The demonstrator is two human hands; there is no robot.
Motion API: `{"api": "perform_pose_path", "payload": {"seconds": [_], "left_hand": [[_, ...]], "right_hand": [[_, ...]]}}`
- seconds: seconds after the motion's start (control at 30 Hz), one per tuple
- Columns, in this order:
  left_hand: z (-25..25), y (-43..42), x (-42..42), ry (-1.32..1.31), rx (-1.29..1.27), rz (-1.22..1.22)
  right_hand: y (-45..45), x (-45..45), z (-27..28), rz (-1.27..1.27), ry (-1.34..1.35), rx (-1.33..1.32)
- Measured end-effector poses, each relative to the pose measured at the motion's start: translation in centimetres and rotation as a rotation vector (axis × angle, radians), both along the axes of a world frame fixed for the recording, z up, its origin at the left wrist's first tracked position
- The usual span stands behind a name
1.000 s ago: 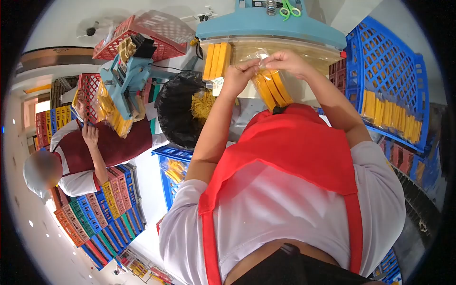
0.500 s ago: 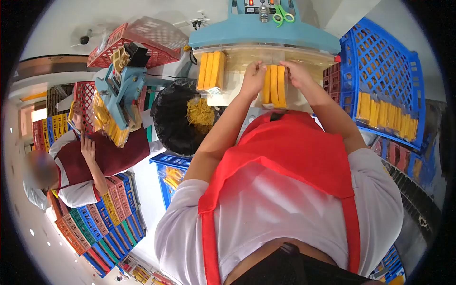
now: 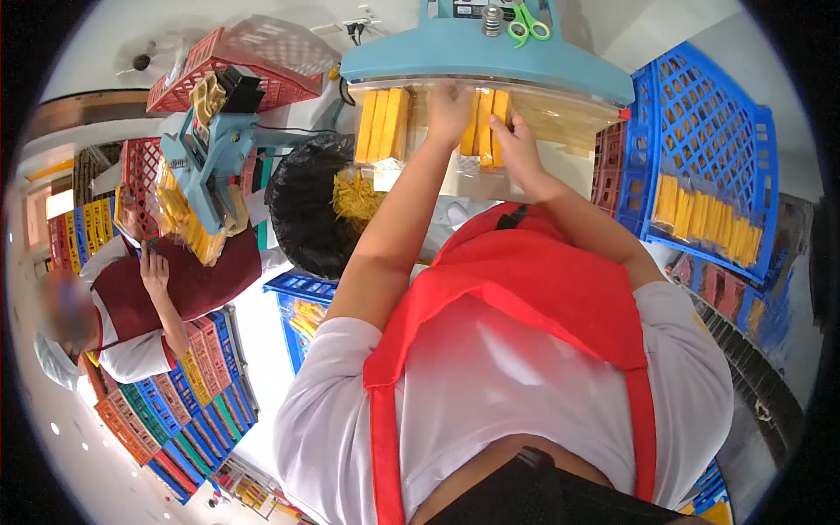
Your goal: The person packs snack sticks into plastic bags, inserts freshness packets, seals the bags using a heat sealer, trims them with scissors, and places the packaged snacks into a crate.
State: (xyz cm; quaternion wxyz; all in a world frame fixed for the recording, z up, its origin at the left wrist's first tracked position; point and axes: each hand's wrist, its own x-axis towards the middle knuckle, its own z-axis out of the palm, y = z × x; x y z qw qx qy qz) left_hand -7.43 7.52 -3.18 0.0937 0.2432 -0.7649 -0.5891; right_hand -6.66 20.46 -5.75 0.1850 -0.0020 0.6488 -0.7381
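Observation:
A clear plastic bag of yellow bars [image 3: 484, 140] hangs upright at the front of the light-blue sealing machine [image 3: 490, 63]. My right hand [image 3: 518, 150] grips its right side, with the thumb across the front. My left hand [image 3: 449, 114] is at the machine's edge by the bag's upper left; motion smears its fingers, so their grip is unclear. Left of it, a second clear bag of yellow bars [image 3: 381, 125] hangs at the same edge, apart from my hands.
To the right stands a blue crate [image 3: 700, 131] with several bagged yellow packs. A black-lined bin [image 3: 302, 210] with yellow scraps is at my left. Beyond it a co-worker [image 3: 175, 289] works at another blue machine [image 3: 210, 157]. Green scissors [image 3: 528, 26] lie on the sealer.
The bag in my right hand has shifted left, closer to the other hanging bag. My left hand has moved up and left, toward the machine's edge.

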Motion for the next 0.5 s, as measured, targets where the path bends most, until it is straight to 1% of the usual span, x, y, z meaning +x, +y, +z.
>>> {"api": "perform_pose_path", "payload": {"seconds": [0.03, 0.07, 0.13, 0.17, 0.23, 0.3, 0.43, 0.5], "left_hand": [[-0.1, -0.3, 0.1, -0.009, -0.039, 0.032], [-0.2, -0.5, 0.3, -0.009, -0.04, 0.04], [0.8, -0.7, 1.0, -0.019, 0.054, 0.123], [1.1, -0.7, 2.0, -0.019, 0.057, 0.13], [2.5, -0.8, 5.2, 0.237, -0.384, 0.028], [5.0, -0.8, 8.7, 0.227, -0.521, -0.071], [6.5, -1.2, 15.3, 0.16, -0.452, -0.038], [5.9, -1.8, 18.6, 0.073, -0.369, 0.075]], "right_hand": [[-0.5, 0.2, 0.5, -0.041, -0.066, -0.068], [-0.8, 0.4, 0.9, -0.033, -0.067, -0.069], [-1.2, 0.6, 2.1, -0.066, 0.001, -0.104], [-1.5, 0.7, 2.0, -0.059, 0.0, -0.101], [-2.4, 0.6, 1.7, -0.059, -0.012, -0.139], [-3.3, 0.6, 1.2, -0.044, -0.017, -0.148], [-5.7, 1.0, 1.0, -0.041, 0.026, -0.196], [-6.5, 0.8, 0.7, -0.008, 0.052, -0.17]]}}
